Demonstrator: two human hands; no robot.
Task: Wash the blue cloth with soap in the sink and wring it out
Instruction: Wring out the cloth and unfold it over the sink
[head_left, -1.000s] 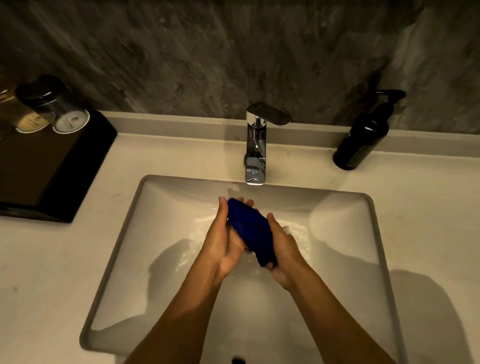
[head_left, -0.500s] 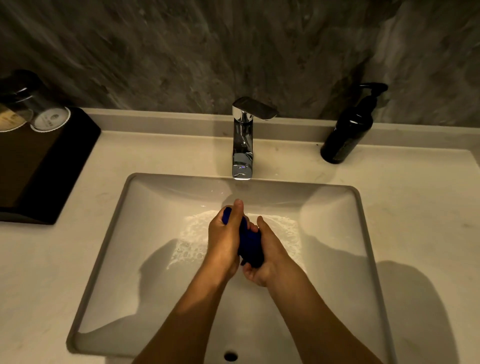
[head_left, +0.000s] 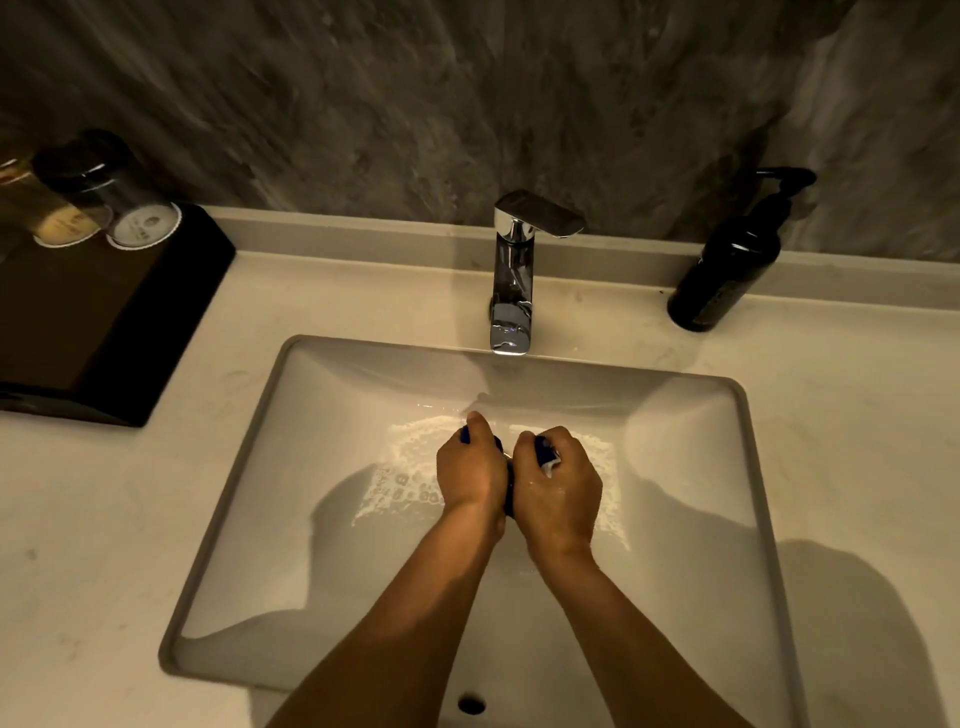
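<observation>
**Both Hands Clamped on the Cloth Over the Basin**

The left hand and the right hand were side by side above the middle of the sink, knuckles up, each fist closed tight around the blue cloth. Very little of the cloth showed — a sliver of blue at the far edge of the left fist, another patch with a pale bit of foam or label by the right thumb, and a dark strip in the narrow gap where the two hands met. The cloth was held off the basin floor, bunched wholly inside the two grips.

White suds lay on the wet basin floor beneath and to either side of the hands. The chrome faucet stood at the back rim, just beyond the hands; whether water was running could not be told. A dark pump bottle stood on the counter at the back right — well apart from the hands. At the back left a black tray held two capped glasses.
</observation>
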